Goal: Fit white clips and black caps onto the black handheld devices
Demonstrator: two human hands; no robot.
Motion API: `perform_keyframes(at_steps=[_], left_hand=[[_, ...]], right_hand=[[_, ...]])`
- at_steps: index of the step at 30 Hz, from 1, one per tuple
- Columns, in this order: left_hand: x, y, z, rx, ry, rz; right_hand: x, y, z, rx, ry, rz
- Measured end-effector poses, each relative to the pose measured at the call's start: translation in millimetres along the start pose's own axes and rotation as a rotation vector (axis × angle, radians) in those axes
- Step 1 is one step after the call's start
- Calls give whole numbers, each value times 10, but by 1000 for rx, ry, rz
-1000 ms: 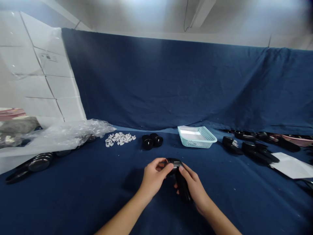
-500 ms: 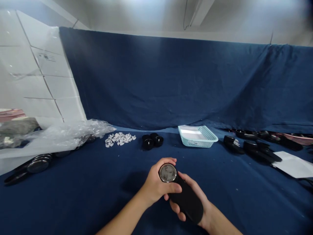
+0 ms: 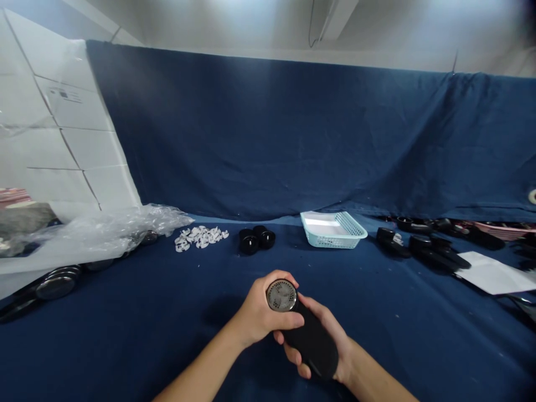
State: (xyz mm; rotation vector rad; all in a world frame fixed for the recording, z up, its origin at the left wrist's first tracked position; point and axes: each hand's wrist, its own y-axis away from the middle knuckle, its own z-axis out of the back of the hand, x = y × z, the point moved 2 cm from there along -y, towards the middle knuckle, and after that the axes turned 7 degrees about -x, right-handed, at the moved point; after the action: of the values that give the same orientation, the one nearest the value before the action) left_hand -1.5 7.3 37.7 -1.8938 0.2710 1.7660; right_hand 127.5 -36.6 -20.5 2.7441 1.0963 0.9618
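Note:
A black handheld lint shaver [image 3: 307, 338] with a round silver mesh head [image 3: 281, 295] is held in both hands over the blue cloth. My left hand [image 3: 262, 312] wraps around the head end, thumb lying just under the mesh. My right hand [image 3: 330, 346] cups the black handle from below. The mesh head faces up toward the camera.
On the blue-covered table [image 3: 146, 324] lie a pile of small white parts [image 3: 199, 237], black round caps [image 3: 255, 240], a light blue basket [image 3: 333, 229], more black shavers [image 3: 422, 248] and a white sheet [image 3: 492, 273] at right, plastic wrap [image 3: 104, 231] with black units [image 3: 54, 282] at left.
The shaver was turned so its silver mesh head faces up. My right hand slid under the handle and both hands drew closer to me.

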Motion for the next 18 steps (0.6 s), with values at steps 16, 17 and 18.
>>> perform_keyframes(at_steps=[16,17,18], left_hand=[[233,-72,-53,-219,62,90],[250,-76,-51,-218,63,89],[265,-79,-49,-221,62,86]], right_hand=[[238,68,-14,-331,50,336],[245,68,-19,-332,36,350],[250,67,-23,-334,21,354]])
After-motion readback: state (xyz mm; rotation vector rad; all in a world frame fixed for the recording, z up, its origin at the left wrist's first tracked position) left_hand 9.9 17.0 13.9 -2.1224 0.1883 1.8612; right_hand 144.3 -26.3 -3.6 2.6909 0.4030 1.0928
